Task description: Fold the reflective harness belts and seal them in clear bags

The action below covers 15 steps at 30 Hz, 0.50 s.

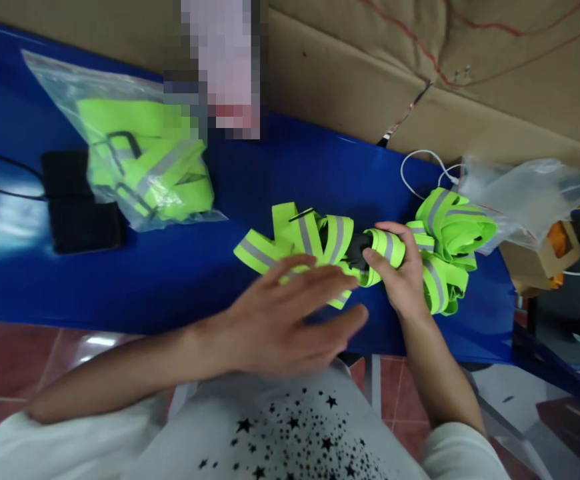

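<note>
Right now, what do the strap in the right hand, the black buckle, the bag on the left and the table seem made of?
Strap: probably synthetic fabric, matte yellow-green and grey; it coils softly.
Buckle: likely plastic, dull black, rigid-looking.
Bag: thin plastic film, clear and glossy, wrinkled with highlights.
Table: smooth, shiny blue; plastic or painted, I can't tell.

Our left hand (pixel 290 323) and right hand (pixel 404 279), bare.
Left: fingers parted, slightly blurred; right: thumb and fingers curled in a grip.
</note>
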Each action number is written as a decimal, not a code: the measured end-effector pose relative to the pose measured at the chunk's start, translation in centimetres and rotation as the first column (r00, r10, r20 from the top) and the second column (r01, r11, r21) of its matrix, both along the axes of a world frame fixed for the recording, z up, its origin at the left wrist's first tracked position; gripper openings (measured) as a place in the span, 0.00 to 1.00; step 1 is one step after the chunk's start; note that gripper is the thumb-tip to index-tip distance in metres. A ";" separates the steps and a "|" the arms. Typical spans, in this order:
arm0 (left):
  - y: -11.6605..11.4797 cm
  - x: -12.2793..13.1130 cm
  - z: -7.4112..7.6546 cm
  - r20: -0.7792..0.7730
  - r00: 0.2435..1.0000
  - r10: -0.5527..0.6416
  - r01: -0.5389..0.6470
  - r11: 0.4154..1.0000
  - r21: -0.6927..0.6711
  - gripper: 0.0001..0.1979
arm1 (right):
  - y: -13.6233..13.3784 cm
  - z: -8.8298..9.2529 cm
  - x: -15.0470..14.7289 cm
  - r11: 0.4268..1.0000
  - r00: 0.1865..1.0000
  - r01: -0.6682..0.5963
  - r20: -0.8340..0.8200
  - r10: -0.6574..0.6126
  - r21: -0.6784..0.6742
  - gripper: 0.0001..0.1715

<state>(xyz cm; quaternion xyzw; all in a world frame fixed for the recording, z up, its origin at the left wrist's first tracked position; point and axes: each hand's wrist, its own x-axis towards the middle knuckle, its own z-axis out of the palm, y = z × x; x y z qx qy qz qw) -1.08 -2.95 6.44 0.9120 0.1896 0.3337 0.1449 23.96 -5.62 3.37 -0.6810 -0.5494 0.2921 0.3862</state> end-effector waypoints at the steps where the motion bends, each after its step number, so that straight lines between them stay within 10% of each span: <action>1: -0.8 0.3 -0.3 -0.152 0.987 -0.050 0.056 0.998 0.036 0.17 | -0.3 0.0 0.5 0.999 1.000 -0.029 -0.012 0.029 -0.015 0.24; 5: -1.8 -0.7 -1.6 -0.442 0.897 0.009 -0.007 1.000 0.007 0.21 | -2.1 -0.1 3.0 0.993 0.991 -0.117 0.058 0.119 -0.036 0.25; 9: -0.6 -4.1 -1.3 -0.142 0.967 0.210 -0.238 0.945 -0.226 0.13 | -4.0 -0.4 6.0 0.977 0.977 -0.193 0.076 0.200 -0.085 0.26; 12: 0.6 -5.5 -0.3 0.055 0.879 0.474 -0.407 0.804 -0.434 0.17 | -4.7 -0.2 7.6 0.939 0.938 -0.345 0.039 0.345 -0.018 0.21; 15: 2.0 -5.3 0.4 -0.040 0.909 0.415 -0.381 0.789 -0.482 0.23 | -4.7 0.4 8.2 0.906 0.902 -0.411 0.190 0.388 0.103 0.15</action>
